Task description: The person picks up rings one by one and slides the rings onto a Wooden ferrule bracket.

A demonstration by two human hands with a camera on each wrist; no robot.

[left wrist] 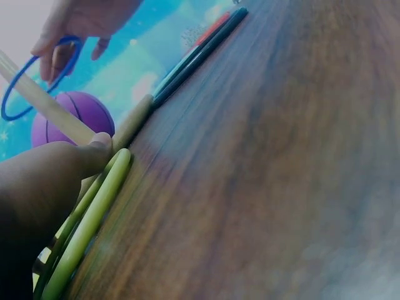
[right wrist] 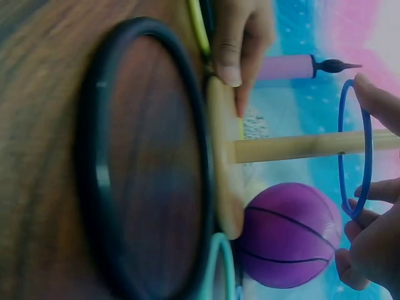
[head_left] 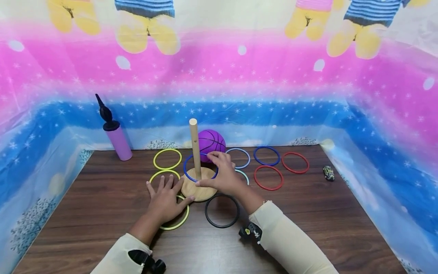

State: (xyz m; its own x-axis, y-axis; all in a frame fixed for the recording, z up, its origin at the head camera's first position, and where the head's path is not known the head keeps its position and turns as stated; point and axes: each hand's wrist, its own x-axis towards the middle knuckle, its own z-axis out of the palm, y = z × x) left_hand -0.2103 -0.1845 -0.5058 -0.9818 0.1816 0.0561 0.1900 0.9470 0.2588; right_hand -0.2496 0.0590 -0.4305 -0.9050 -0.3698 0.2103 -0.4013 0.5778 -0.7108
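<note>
Near the middle of the table (head_left: 308, 213), the right hand (head_left: 224, 175) pinches a blue ring (head_left: 200, 167) w/ thumb and fingers curled round its rim. That ring sits round the wooden peg (head_left: 194, 146), partway down, tilted, not yet flat on the round wooden base (head_left: 200, 188). Right wrist view shows the same: ring (right wrist: 353, 147) encircles the peg (right wrist: 300, 147), well clear of the base (right wrist: 222, 156), fingertips (right wrist: 375, 100) on its rim.

Left hand (head_left: 165, 199) lies flat on the table, fingers spread and straight, holding nothing; its thumb touches the base edge (left wrist view shows the thumb (left wrist: 97, 147) against the base rim). Under that hand sits a yellow-green ring (head_left: 178, 222), also seen at (left wrist: 94, 212).

Just in front of the base, toward the near edge, lies a black ring (head_left: 222, 210). Behind the left hand, 2 more yellow rings (head_left: 167, 159) lie toward the far edge, the nearer one partly covered by fingers. A purple ball (head_left: 212, 140) sits right behind the peg. Toward the far right corner: a light blue ring (head_left: 239, 158), a dark blue ring (head_left: 267, 156), 2 red rings (head_left: 295, 163), the nearer red one beside a teal ring (head_left: 243, 175) mostly hidden by the right hand. A purple hand pump (head_left: 116, 139) stands upright by the far left corner. A small toy car (head_left: 328, 173) rests at the right edge.
</note>
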